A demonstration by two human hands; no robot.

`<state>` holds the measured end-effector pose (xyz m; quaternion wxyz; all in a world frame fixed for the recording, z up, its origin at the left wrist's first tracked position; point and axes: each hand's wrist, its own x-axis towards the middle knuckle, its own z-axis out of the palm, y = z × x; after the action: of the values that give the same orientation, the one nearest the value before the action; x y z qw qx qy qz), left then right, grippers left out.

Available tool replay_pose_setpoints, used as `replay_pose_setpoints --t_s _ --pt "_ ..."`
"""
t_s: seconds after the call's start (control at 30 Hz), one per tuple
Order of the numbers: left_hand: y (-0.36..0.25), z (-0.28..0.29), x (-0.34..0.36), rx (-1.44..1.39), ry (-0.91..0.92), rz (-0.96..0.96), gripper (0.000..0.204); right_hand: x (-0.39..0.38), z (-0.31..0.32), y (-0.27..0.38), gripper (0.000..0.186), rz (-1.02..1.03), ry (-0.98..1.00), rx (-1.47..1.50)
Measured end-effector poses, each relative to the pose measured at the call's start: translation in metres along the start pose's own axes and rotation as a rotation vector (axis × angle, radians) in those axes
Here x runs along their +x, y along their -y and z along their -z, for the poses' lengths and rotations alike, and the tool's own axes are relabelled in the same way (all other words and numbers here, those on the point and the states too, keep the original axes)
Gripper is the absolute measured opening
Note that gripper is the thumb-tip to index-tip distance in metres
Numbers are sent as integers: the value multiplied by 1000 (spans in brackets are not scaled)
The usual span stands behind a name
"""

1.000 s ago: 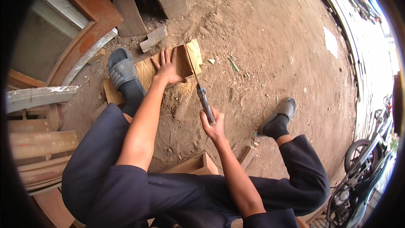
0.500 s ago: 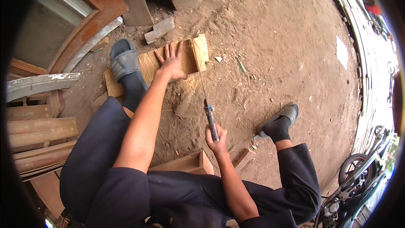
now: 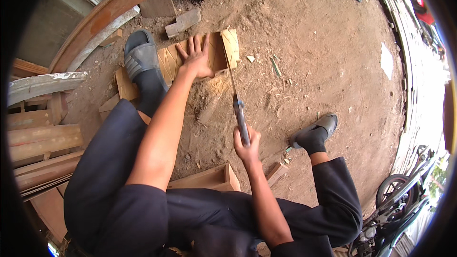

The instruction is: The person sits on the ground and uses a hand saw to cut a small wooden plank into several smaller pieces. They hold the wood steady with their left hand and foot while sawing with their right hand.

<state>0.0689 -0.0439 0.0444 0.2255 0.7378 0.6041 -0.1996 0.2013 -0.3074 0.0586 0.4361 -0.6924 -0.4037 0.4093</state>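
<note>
Board (image 3: 217, 57), on ground (image 3: 309, 66) beside left sandal (image 3: 142, 60). Left hand (image 3: 195, 60): spread flat on board. Right hand (image 3: 247, 144): gripping saw (image 3: 239, 113) by its handle. Saw: drawn farther back than one second ago, blade (image 3: 233, 84) at board's right end, suggesting a sawing stroke.
</note>
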Motion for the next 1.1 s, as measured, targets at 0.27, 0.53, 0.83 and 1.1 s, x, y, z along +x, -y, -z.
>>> replay_pose_setpoints --t_s 0.27,0.53,0.83,1.1 --pt "9 -7 7 16 21 -6 149 -24 13 0 13 -22 35 -19" --pt "6 -5 7 10 4 -8 153 15 16 41 17 -126 89 -52" --pt "4 -1 8 22 38 -9 155 6 46 159 24 -267 131 -84" --pt "-4 -3 -4 50 59 -71 151 -20 68 174 28 -367 151 -111"
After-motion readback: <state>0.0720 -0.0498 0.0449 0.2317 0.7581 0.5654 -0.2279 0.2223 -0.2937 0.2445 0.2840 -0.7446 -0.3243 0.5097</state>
